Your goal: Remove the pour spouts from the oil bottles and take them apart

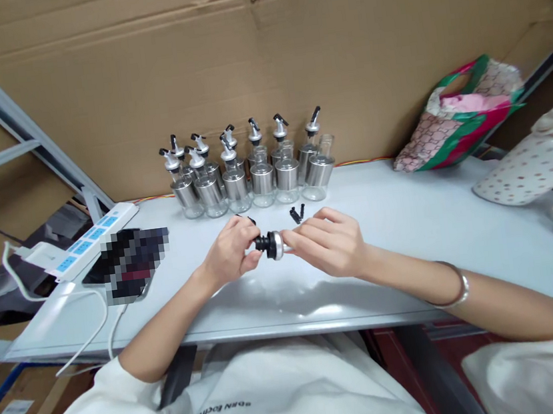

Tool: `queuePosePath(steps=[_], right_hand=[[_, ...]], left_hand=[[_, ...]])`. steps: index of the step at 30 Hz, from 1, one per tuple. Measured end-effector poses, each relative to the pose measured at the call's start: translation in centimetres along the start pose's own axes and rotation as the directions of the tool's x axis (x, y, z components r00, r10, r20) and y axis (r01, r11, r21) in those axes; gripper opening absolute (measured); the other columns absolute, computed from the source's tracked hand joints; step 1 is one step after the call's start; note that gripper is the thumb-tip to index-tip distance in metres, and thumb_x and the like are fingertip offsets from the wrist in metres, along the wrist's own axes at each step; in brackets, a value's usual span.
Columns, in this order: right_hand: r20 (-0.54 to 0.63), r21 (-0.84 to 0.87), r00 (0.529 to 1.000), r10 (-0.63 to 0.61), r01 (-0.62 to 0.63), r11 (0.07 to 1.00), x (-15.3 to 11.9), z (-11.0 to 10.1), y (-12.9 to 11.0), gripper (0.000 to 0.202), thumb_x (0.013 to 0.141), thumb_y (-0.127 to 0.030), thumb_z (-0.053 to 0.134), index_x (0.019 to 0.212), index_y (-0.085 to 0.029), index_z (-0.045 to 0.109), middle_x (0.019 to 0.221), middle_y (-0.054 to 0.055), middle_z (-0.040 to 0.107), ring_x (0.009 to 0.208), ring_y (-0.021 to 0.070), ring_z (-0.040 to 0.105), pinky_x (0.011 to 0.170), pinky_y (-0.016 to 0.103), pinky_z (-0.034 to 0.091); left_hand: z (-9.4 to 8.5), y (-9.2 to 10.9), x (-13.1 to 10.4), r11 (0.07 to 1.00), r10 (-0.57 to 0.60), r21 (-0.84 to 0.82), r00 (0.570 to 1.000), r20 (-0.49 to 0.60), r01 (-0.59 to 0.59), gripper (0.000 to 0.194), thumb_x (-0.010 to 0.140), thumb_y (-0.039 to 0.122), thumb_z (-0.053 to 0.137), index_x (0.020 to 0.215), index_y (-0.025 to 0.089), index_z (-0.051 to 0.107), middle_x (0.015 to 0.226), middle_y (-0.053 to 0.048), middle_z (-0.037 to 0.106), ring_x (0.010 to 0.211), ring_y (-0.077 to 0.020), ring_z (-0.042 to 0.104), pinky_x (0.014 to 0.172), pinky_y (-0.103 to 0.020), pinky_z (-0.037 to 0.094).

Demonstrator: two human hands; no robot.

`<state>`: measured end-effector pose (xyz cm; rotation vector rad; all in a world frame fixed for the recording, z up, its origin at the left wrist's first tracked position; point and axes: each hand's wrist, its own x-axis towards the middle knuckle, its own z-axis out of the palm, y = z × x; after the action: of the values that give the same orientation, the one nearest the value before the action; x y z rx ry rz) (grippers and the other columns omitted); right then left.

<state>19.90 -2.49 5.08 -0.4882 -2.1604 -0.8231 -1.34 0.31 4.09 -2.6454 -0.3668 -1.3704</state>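
Observation:
Between my hands, above the middle of the table, a pourer top [274,245] with a ribbed black stopper and a silver collar lies sideways. My left hand [234,250] pinches its black stopper end. The fingers of my right hand [328,242] are closed round the silver spout end, which they mostly hide. Behind them stand two rows of glass bottles [263,185] with metal sleeves; several carry silver pourers with black flaps, and some in the front row have bare necks. Small black pieces [297,214] lie on the table just beyond my right hand.
On the white table [411,237], a power strip [94,239] and a phone [135,261] with white cables are at left. A patterned bag [452,119] and a dotted container [535,155] stand at right. A cardboard wall [220,73] rises behind the bottles.

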Motion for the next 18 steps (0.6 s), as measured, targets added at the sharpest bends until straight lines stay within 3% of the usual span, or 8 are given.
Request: queuePosePath(steps=[3, 6, 9, 12, 14, 16, 18], right_hand=[[-0.071, -0.041, 0.997, -0.014, 0.011, 0.999, 0.2, 0.8, 0.1, 0.009, 0.090, -0.017, 0.053, 0.096, -0.017, 0.059, 0.065, -0.001, 0.063, 0.058, 0.0118, 0.048, 0.056, 0.030, 0.027], [-0.012, -0.037, 1.000, -0.014, 0.014, 0.999, -0.4, 1.5, 0.2, 0.010, 0.091, -0.017, 0.051, 0.095, -0.018, 0.060, 0.065, -0.001, 0.062, 0.059, 0.0122, 0.048, 0.057, 0.030, 0.026], [0.056, 0.005, 0.998, -0.005, 0.005, 1.000, -1.0, 1.7, 0.4, 0.017, 0.093, -0.027, 0.050, 0.084, -0.017, 0.060, 0.060, 0.000, 0.059, 0.058, 0.0132, 0.046, 0.057, 0.030, 0.025], [0.078, 0.061, 0.995, 0.064, -0.069, 0.996, -0.8, 1.5, 0.2, 0.027, 0.095, -0.031, 0.045, 0.077, -0.016, 0.059, 0.059, 0.001, 0.057, 0.059, 0.0139, 0.044, 0.059, 0.031, 0.025], [0.113, 0.174, 0.980, 0.163, -0.181, 0.968, -0.4, 1.2, -0.2, 0.032, 0.096, -0.033, 0.040, 0.077, -0.016, 0.059, 0.060, 0.002, 0.058, 0.059, 0.0140, 0.044, 0.061, 0.031, 0.026], [0.223, 0.357, 0.926, 0.304, -0.368, 0.859, -0.2, 0.9, -0.6, 0.037, 0.097, -0.037, 0.037, 0.076, -0.016, 0.059, 0.061, 0.002, 0.057, 0.060, 0.0136, 0.044, 0.063, 0.031, 0.028], [0.421, 0.533, 0.795, 0.437, -0.607, 0.590, -0.1, 0.8, -0.8, 0.045, 0.097, -0.044, 0.033, 0.068, -0.017, 0.056, 0.055, 0.000, 0.051, 0.056, 0.0126, 0.043, 0.062, 0.030, 0.030]], left_hand=[[-0.1, -0.4, -0.6, 0.997, -0.075, 0.013, 0.996, 0.039, 0.074, 0.031, 0.096, 0.045, 0.026, 0.089, 0.020, 0.043, 0.067, 0.000, 0.047, 0.061, -0.0145, 0.043, 0.061, -0.028, 0.040], [0.1, -0.6, -0.9, 0.994, -0.101, 0.046, 0.987, 0.123, 0.096, 0.034, 0.096, 0.047, 0.026, 0.087, 0.019, 0.044, 0.068, 0.000, 0.049, 0.060, -0.0138, 0.043, 0.061, -0.027, 0.041], [0.3, -0.4, -0.9, 0.991, -0.114, 0.087, 0.981, 0.158, 0.101, 0.028, 0.097, 0.038, 0.026, 0.090, 0.018, 0.044, 0.073, -0.002, 0.052, 0.063, -0.0142, 0.046, 0.064, -0.026, 0.043], [0.4, 0.0, -0.7, 0.992, -0.095, 0.096, 0.984, 0.152, 0.081, 0.021, 0.097, 0.032, 0.029, 0.095, 0.018, 0.044, 0.080, -0.004, 0.054, 0.070, -0.0151, 0.049, 0.067, -0.027, 0.045], [0.5, 0.1, -0.7, 0.994, -0.074, 0.089, 0.986, 0.147, 0.061, 0.018, 0.097, 0.030, 0.031, 0.098, 0.018, 0.044, 0.083, -0.005, 0.054, 0.073, -0.0156, 0.050, 0.069, -0.027, 0.046], [0.6, 0.0, -0.8, 0.996, -0.060, 0.068, 0.988, 0.142, 0.050, 0.016, 0.097, 0.030, 0.033, 0.101, 0.018, 0.043, 0.085, -0.005, 0.054, 0.076, -0.0158, 0.051, 0.071, -0.028, 0.047], [0.7, -0.6, -1.1, 0.998, -0.061, 0.034, 0.992, 0.109, 0.057, 0.016, 0.096, 0.030, 0.035, 0.106, 0.020, 0.042, 0.090, -0.005, 0.054, 0.080, -0.0158, 0.052, 0.073, -0.029, 0.048]])
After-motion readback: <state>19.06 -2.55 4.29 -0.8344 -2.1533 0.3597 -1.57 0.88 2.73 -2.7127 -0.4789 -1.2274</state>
